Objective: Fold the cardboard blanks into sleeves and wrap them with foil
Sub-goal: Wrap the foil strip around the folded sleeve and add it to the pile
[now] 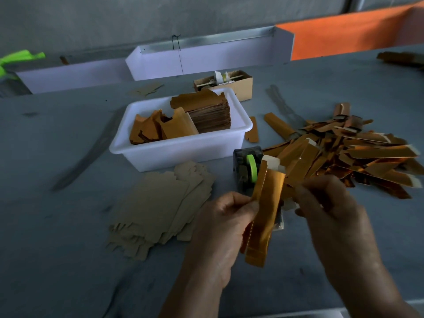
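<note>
Both of your hands are up over the grey surface (57,226), working one foil-wrapped sleeve (263,212) between them. Your left hand (223,228) grips the sleeve along its left edge, thumb and fingers curled round it about halfway up. The sleeve stands tilted, its pale cardboard end poking out at the top and the copper foil hanging loose below your grip. Your right hand (330,212) sits just beside the sleeve's right edge with fingers curled; it seems to pinch something pale near the sleeve, but the dim light keeps me from telling what, or whether it touches the foil at all.

Behind the sleeve stands a small tape dispenser (246,166) with a green roll, partly hidden by what you hold. To your left lies a fanned stack of plain cardboard blanks (158,210), flat on the surface. Beyond it sits a white plastic tub (181,152) holding foil sheets: a neat stack upright at the right end, loose sheets slumped at the left. A heap of finished sleeves (358,154) spreads across the surface to your right, well apart from the tub. A small brown cardboard box (238,84) rests just behind the tub, near white trays (206,58) along the far edge.
</note>
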The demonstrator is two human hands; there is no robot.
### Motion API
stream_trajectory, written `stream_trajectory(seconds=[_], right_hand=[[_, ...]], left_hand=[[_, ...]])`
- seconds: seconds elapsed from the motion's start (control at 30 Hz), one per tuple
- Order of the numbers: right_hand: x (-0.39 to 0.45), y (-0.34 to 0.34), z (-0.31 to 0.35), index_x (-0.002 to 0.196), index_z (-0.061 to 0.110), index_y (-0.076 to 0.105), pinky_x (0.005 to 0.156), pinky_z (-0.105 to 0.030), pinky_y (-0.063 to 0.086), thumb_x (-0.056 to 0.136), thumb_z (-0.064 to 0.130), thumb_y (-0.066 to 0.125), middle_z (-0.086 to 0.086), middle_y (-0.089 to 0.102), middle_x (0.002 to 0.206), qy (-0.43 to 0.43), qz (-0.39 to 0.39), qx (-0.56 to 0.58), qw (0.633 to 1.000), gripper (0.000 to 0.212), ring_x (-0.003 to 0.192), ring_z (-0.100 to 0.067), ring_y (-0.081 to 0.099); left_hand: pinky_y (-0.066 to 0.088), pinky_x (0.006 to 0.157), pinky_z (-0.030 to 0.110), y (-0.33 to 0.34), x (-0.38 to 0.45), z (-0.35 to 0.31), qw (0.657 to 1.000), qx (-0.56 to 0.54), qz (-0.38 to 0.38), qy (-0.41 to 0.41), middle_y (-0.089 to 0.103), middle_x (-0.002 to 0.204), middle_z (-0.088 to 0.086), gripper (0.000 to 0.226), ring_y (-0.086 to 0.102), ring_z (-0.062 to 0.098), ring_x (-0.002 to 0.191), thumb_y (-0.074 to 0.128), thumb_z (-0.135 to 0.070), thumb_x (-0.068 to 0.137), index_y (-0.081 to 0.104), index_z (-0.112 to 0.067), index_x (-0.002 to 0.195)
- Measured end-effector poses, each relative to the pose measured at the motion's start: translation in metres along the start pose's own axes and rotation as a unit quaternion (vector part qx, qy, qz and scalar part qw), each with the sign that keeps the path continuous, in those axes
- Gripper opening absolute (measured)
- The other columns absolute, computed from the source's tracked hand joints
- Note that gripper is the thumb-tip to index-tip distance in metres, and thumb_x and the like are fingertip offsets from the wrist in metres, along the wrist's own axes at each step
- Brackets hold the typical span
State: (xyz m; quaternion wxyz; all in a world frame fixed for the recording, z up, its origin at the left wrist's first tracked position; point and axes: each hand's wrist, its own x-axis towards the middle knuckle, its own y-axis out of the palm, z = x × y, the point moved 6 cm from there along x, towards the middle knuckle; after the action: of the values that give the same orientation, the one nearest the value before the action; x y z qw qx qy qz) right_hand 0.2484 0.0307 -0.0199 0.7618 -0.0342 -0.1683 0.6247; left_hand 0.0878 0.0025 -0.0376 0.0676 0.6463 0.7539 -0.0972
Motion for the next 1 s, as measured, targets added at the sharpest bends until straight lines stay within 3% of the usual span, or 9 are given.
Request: stream_trajectory(seconds=[0.1, 0.23, 0.3, 0.5, 0.67, 0.83, 1.0], right_hand=[[0.006, -0.003, 0.013, 0.074, 0.026, 0.065, 0.059, -0.024, 0.043, 0.081, 0.016, 0.061, 0.006, 0.065, 0.072, 0.034, 0.079, 0.081, 0.993, 0.013, 0.063, -0.004, 0.06], [-0.001, 0.01, 0.028, 0.077, 0.033, 0.071, 0.052, -0.018, 0.047, 0.071, 0.022, 0.062, 0.006, 0.068, 0.072, 0.017, 0.222, 0.091, 0.971, 0.016, 0.062, -0.002, 0.06], [-0.005, 0.016, 0.031, 0.078, 0.036, 0.071, 0.051, -0.01, 0.046, 0.077, 0.012, 0.062, 0.007, 0.069, 0.074, -0.009, 0.246, 0.064, 0.967, 0.026, 0.063, -0.001, 0.06], [-0.008, 0.021, 0.032, 0.08, 0.041, 0.068, 0.057, -0.009, 0.046, 0.081, 0.018, 0.061, 0.021, 0.066, 0.078, -0.058, 0.244, -0.036, 0.967, 0.024, 0.074, 0.002, 0.061], [-0.004, 0.021, 0.033, 0.09, 0.034, 0.047, 0.059, -0.01, 0.048, 0.078, 0.022, 0.065, 0.022, 0.066, 0.081, -0.067, 0.229, -0.082, 0.968, 0.025, 0.07, 0.002, 0.062], [-0.003, 0.021, 0.031, 0.086, 0.032, 0.046, 0.054, -0.015, 0.049, 0.078, 0.021, 0.068, 0.026, 0.064, 0.081, -0.056, 0.22, -0.106, 0.968, 0.025, 0.069, 0.003, 0.062], [-0.002, 0.022, 0.031, 0.085, 0.032, 0.047, 0.054, -0.021, 0.048, 0.077, 0.021, 0.068, 0.013, 0.066, 0.077, -0.06, 0.224, -0.129, 0.964, 0.025, 0.069, 0.002, 0.061]], left_hand=[[0.04, 0.043, 0.015, -0.005, -0.002, -0.004, 1.0, -0.011, -0.02, 0.014, 0.064, 0.06, -0.004, 0.013, 0.053, 0.003, 0.047, 0.063, -0.022, 0.089, 0.068, -0.019, 0.077], [0.06, 0.065, 0.031, -0.004, -0.002, -0.006, 0.999, -0.026, -0.014, 0.011, 0.073, 0.074, 0.003, 0.01, 0.07, 0.016, 0.068, 0.066, -0.019, 0.086, 0.071, -0.012, 0.08], [0.06, 0.066, 0.03, -0.003, -0.004, -0.006, 0.999, -0.048, -0.009, -0.001, 0.074, 0.075, 0.007, 0.009, 0.072, 0.017, 0.068, 0.067, -0.015, 0.084, 0.071, -0.009, 0.079], [0.059, 0.063, 0.026, -0.002, -0.007, -0.006, 0.998, -0.062, 0.002, -0.002, 0.074, 0.074, 0.007, 0.011, 0.072, 0.018, 0.07, 0.066, -0.013, 0.085, 0.072, -0.011, 0.076], [0.057, 0.06, 0.022, 0.0, -0.009, -0.007, 0.997, -0.08, 0.021, -0.005, 0.074, 0.072, 0.007, 0.009, 0.072, 0.016, 0.067, 0.067, -0.013, 0.084, 0.072, -0.009, 0.077], [0.06, 0.075, 0.034, 0.0, -0.008, -0.005, 0.996, -0.071, 0.042, -0.016, 0.074, 0.076, 0.008, 0.016, 0.073, 0.02, 0.075, 0.063, -0.012, 0.085, 0.075, -0.012, 0.074], [0.059, 0.08, 0.041, 0.001, -0.008, -0.003, 0.997, -0.068, 0.046, -0.015, 0.073, 0.079, 0.012, 0.027, 0.072, 0.025, 0.079, 0.073, -0.032, 0.078, 0.072, -0.006, 0.077]])
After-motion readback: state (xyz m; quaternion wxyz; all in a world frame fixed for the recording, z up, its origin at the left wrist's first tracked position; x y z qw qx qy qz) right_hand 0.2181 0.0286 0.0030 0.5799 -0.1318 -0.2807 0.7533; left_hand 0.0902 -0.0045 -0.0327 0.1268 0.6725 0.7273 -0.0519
